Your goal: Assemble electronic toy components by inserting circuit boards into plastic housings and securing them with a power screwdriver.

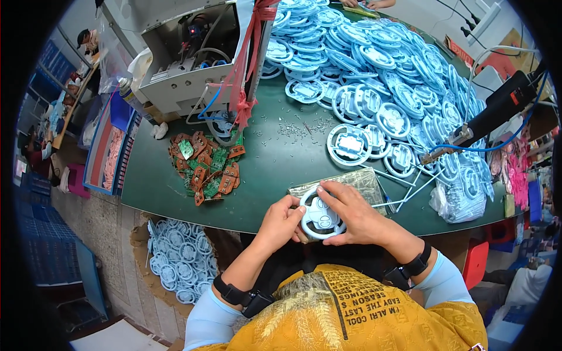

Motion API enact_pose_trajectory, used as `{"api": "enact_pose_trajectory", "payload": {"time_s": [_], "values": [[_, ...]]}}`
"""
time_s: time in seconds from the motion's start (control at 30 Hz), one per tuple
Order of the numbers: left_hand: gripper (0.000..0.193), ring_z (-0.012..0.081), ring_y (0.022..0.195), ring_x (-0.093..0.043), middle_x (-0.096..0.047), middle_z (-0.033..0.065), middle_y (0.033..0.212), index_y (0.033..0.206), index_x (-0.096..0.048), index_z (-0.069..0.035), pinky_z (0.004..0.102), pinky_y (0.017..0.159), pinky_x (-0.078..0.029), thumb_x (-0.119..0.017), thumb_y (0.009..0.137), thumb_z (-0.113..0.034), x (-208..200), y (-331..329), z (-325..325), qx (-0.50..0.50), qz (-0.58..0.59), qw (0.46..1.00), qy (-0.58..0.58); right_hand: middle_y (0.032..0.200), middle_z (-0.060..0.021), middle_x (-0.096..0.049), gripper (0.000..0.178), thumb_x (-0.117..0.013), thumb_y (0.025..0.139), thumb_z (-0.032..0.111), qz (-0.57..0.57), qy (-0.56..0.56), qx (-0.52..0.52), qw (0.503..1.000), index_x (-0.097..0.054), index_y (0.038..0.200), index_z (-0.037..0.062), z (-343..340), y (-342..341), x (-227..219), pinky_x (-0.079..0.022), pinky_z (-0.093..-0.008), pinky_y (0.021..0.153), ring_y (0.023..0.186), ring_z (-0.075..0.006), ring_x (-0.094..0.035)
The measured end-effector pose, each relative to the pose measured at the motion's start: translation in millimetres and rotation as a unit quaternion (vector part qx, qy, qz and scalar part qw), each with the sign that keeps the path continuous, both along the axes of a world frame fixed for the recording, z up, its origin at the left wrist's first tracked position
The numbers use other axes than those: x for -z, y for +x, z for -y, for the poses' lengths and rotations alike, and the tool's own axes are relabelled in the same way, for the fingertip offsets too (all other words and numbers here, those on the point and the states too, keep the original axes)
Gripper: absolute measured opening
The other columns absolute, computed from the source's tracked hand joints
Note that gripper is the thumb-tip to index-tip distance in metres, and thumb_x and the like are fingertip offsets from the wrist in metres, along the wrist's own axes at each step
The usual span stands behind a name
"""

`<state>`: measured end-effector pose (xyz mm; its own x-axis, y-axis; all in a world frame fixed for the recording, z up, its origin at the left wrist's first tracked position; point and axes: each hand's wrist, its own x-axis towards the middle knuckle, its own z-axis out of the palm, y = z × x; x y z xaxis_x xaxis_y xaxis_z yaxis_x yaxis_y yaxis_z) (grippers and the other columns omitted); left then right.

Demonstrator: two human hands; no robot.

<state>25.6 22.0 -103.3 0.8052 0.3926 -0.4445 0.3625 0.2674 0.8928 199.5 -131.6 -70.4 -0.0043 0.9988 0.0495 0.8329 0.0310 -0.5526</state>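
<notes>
A light blue plastic toy steering wheel [321,213] is held between my two hands at the near edge of the green table [263,169]. My left hand [277,223] grips its left rim, thumb on top and fingers underneath. Around the right side curls my right hand [355,215], its fingers over the upper rim and its thumb at the lower edge. Just beyond the wheel lies a flat pad wrapped in clear tape [361,182]. Small screws [304,128] are scattered farther back. To the left is a heap of green and brown circuit boards [206,167].
Many similar blue wheels [374,64] cover the far right. An electric screwdriver [497,111] hangs at the right above white sticks [404,190]. A metal machine [190,64] stands back left. A floor carton [142,248] holds more wheels. Another person's hands [369,4] show at the far edge.
</notes>
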Motion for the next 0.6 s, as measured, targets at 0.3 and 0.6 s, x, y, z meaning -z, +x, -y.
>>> {"api": "enact_pose_trajectory", "payload": {"time_s": [0.3,0.6], "values": [[0.023,0.0164,0.058,-0.068,-0.068,0.0100,0.081,0.119,-0.054,0.000,0.0237,0.048,-0.053,-0.049,0.104,-0.018,-14.2,8.8,-7.0,0.042,-0.015,0.998,-0.051,0.146,-0.0183,-0.038,0.101,-0.088,0.066,0.038,0.030,0.002,0.011,0.999,-0.037,0.147,0.0045,4.4,-1.0,-7.6,-0.034,-0.0550,0.110,0.138,-0.0371,-0.038],[0.020,0.0161,0.078,-0.070,-0.069,0.0131,0.089,0.116,-0.044,0.002,0.0270,0.068,-0.057,-0.050,0.103,-0.011,-6.4,-32.6,28.9,-0.080,0.156,0.982,0.070,0.076,-0.0075,-0.059,0.030,-0.078,0.086,0.022,-0.263,0.031,0.239,0.934,-0.063,0.098,-0.0003,50.2,-25.7,-16.0,-0.048,-0.0279,0.058,0.061,-0.0152,-0.059]]}}
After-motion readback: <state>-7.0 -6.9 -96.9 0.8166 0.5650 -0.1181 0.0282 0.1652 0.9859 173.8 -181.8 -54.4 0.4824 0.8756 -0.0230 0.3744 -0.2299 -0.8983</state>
